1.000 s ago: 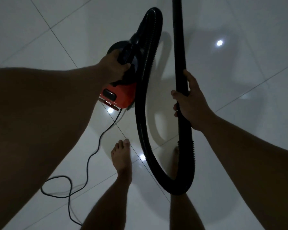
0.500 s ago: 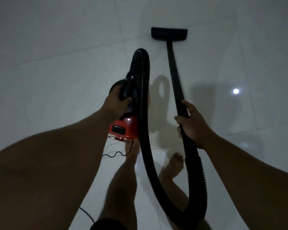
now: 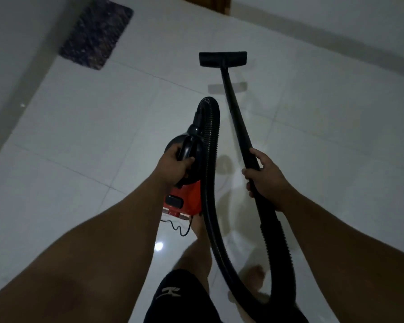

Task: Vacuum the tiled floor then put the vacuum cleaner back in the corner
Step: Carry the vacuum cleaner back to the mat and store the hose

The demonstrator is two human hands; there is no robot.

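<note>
A dim white tiled floor runs to walls, with a dark mat at far left. The left hand grips the handle of the red vacuum cleaner, carried off the floor. The right hand is wrapped around the black wand, whose length points straight ahead to the floor head, so the right hand does the steering.

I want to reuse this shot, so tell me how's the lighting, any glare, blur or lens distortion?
Head view: dim and grainy overall; one bright glare spot on the tiled floor below the vacuum cleaner; the floor head is reflected faintly in the tiles; fisheye swells both forearms near the bottom edge; the feet look blurred.
</note>
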